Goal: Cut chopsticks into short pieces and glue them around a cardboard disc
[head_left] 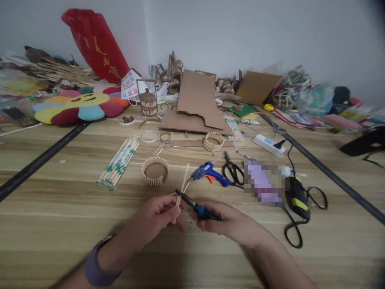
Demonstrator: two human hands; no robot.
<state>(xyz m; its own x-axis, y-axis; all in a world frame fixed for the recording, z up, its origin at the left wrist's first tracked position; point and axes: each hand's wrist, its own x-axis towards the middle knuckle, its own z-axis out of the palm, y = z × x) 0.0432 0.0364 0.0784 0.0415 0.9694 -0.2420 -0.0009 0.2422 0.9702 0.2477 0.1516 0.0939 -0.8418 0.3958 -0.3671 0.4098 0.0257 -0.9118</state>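
Observation:
My left hand (159, 214) is closed on a few thin wooden sticks (185, 176), pinched near their lower part and pointing up and away. In my right hand (224, 222) is a pair of pliers (187, 201) with blue and black handles. Its dark jaws meet the sticks just above my left fingertips; whether they are fully closed on them I cannot tell. Beyond my left hand stands a round cup (155, 171) walled with short stick pieces on a brown base. A blue glue gun (209, 173) lies just past the pliers, its nozzle towards the sticks.
Packaged chopsticks (118, 162) lie at left. Black scissors (232, 170) are right of the glue gun. Farther back are a stick ring (213, 142), cardboard (195, 100), a power strip (268, 144) and a flower cushion (84, 105). A black-and-yellow corded tool (297, 196) rests at right.

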